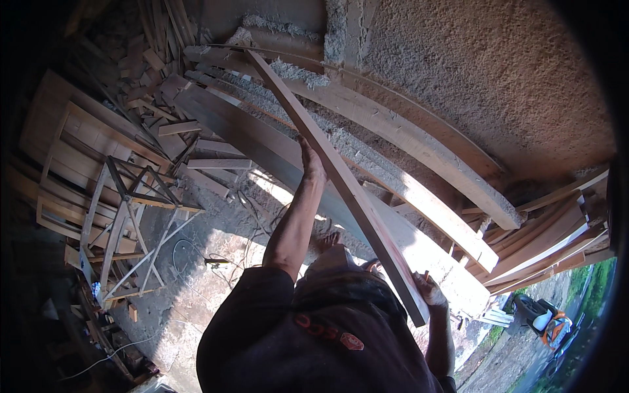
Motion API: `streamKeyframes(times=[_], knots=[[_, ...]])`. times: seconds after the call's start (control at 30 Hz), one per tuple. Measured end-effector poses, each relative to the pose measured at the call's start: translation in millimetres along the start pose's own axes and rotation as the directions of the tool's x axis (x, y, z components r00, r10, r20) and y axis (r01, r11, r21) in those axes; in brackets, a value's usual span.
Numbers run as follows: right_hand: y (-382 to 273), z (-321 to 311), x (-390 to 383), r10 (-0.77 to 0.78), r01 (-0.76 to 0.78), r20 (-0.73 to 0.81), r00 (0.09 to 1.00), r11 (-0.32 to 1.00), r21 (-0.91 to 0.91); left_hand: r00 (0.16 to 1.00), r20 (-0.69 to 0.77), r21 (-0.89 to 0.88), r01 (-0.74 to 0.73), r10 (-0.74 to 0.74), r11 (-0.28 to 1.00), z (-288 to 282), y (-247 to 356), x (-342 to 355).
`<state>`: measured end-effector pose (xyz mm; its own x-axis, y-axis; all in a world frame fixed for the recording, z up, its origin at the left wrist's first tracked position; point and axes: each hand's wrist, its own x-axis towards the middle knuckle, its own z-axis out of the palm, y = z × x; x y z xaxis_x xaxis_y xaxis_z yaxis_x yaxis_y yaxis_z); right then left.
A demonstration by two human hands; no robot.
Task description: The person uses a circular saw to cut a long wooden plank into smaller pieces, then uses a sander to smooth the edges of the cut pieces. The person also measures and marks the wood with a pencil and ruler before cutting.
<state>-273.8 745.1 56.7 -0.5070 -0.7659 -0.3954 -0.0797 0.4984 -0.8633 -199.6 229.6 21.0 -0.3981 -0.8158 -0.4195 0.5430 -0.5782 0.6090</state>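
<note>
A long, squared wooden beam (341,171) slants across my front, from the wall side at the far end down to my right hip. Partway along it, my left hand (312,162) holds its left side, with the fingers partly hidden behind the wood. My right hand (430,291) grips the beam's right side close to its near end. Something small and thin sticks up by the right hand's fingers, too small to name. Below the beam lies a wide plank (275,152) on the workbench, partly covered by shavings.
Long timbers (419,141) lie along the rough wall (491,72), with wood shavings on them. Offcuts (177,128) are heaped at the far left, near a wooden frame stand (128,196) and leaning panels (85,144). Cables cross the floor. A motorcycle (553,324) stands outside at right.
</note>
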Motion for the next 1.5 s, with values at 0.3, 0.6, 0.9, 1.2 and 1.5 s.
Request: streamKeyframes(times=[0.3, 0.6, 0.9, 1.2, 1.5], knots=[[-22.3, -5.0, -14.7, 0.063, -0.082, 0.064, 0.996, 0.930, 0.357, 0.997, 0.012, -0.021, 0.082, -0.082, 0.996, 37.4, 34.5, -32.2], [-121.5, 33.4, -2.1, -0.064, -0.405, 0.438, 0.897, 0.277, 0.871, 0.953, 0.238, -0.098, 0.214, -0.186, 0.972, 42.4, 34.4, -51.6], [-290.1, 59.6, 0.7, -0.335, -0.438, 0.476, 0.813, 0.187, 0.879, 0.964, 0.247, -0.001, -0.101, 0.098, 0.995, 92.6, 83.0, -67.3], [-350.4, 88.2, -17.9, -0.370, -0.213, 0.387, 0.845, 0.431, 0.877, 0.743, 0.636, -0.205, 0.422, -0.208, 0.883, 47.9, 134.8, 12.3], [-361.5, 81.5, -31.7, -0.355, -0.224, 0.408, 0.841, 0.458, 0.860, 0.714, 0.665, -0.567, 0.673, -0.218, 0.475, 22.9, 122.8, 64.5]])
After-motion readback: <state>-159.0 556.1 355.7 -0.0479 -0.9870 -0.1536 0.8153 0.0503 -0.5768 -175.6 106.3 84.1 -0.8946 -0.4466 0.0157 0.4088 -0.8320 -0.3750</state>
